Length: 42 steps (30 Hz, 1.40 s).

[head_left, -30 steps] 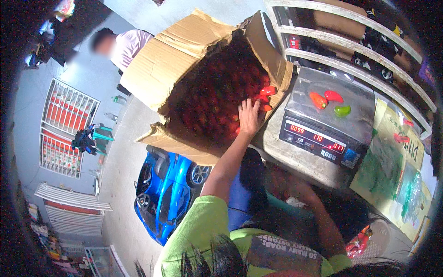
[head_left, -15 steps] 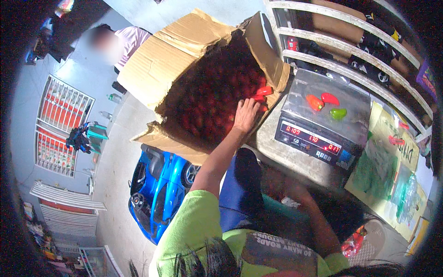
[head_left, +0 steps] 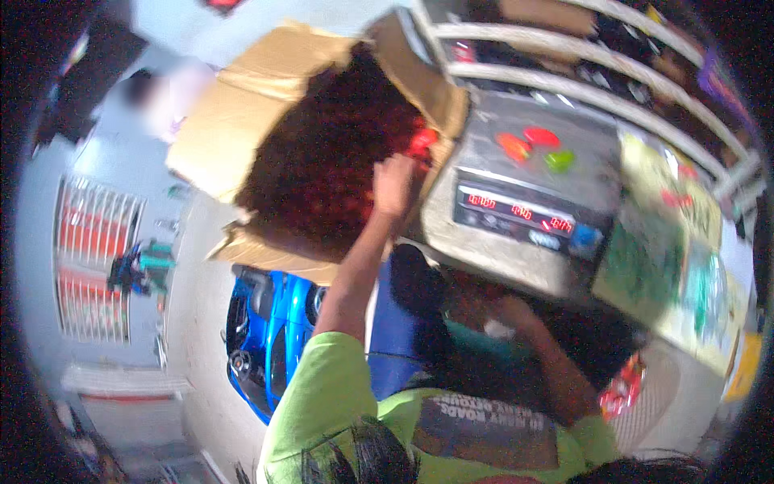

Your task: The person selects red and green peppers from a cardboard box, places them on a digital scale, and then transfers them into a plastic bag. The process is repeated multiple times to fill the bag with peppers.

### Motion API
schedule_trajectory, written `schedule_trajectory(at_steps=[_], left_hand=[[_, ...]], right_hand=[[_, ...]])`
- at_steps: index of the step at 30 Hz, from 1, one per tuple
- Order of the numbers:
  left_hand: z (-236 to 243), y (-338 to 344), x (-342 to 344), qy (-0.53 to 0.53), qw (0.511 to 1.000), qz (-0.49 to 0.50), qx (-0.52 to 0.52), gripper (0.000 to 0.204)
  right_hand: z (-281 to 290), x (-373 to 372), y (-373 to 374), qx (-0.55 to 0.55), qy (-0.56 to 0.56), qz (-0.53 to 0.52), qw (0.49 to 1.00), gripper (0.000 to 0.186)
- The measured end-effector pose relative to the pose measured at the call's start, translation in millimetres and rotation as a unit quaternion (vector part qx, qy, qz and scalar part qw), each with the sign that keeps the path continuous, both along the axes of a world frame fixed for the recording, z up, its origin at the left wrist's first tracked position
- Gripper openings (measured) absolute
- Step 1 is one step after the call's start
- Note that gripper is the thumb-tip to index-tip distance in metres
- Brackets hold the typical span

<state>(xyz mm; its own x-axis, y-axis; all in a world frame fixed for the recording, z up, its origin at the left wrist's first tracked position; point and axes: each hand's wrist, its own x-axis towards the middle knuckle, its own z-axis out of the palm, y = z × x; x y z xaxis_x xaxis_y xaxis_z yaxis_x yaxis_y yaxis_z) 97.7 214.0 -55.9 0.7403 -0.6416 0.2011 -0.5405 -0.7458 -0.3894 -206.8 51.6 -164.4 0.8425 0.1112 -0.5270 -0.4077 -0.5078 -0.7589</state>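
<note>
My left hand (head_left: 393, 185) reaches into a cardboard box (head_left: 234, 149) over a dark mass of red peppers (head_left: 322, 169). Motion smears its fingers, so what they grip, if anything, does not show. Just beyond the fingertips, brighter red peppers (head_left: 424, 140) lie by the box's right wall. Low in the shadow under the scale, my right hand (head_left: 501, 309) is by a small white thing (head_left: 498, 329); its fingers are too dark to read. On the scale (head_left: 500, 117) rest an orange-red pepper (head_left: 513, 148), a red pepper (head_left: 541, 138) and a green pepper (head_left: 559, 160).
A white slatted rack (head_left: 564, 89) stands behind the scale. Clear plastic bags (head_left: 703, 290) lie on cardboard at the right. A blue toy car (head_left: 278, 339) is on the floor left of my arm. Past the box's far left is another person (head_left: 181, 93), blurred.
The view has swung, so everything appears farther left and is more blurred. My left hand stays in the box, its fingers a little farther from the bright peppers. The scale's peppers keep their places.
</note>
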Motion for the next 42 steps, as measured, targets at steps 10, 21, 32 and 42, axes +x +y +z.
schedule_trajectory(at_steps=[10,21,32,42], left_hand=[[-2,21,4,-0.038,0.981,-0.003,-0.188,0.032],[-7,3,-2,-0.05,0.99,0.003,-0.131,0.034],[20,-25,12,-0.083,0.973,0.062,-0.204,0.03],[-2,-47,42,-0.077,0.986,0.062,-0.131,0.036]], right_hand=[[26,-8,-8,-0.053,-0.136,0.074,0.987,0.026],[-1,9,-4,-0.022,0.023,0.133,0.991,0.042],[-25,0,-1,-0.08,-0.061,0.17,0.98,0.026],[-63,0,3,-0.055,-0.079,0.184,0.978,0.025]])
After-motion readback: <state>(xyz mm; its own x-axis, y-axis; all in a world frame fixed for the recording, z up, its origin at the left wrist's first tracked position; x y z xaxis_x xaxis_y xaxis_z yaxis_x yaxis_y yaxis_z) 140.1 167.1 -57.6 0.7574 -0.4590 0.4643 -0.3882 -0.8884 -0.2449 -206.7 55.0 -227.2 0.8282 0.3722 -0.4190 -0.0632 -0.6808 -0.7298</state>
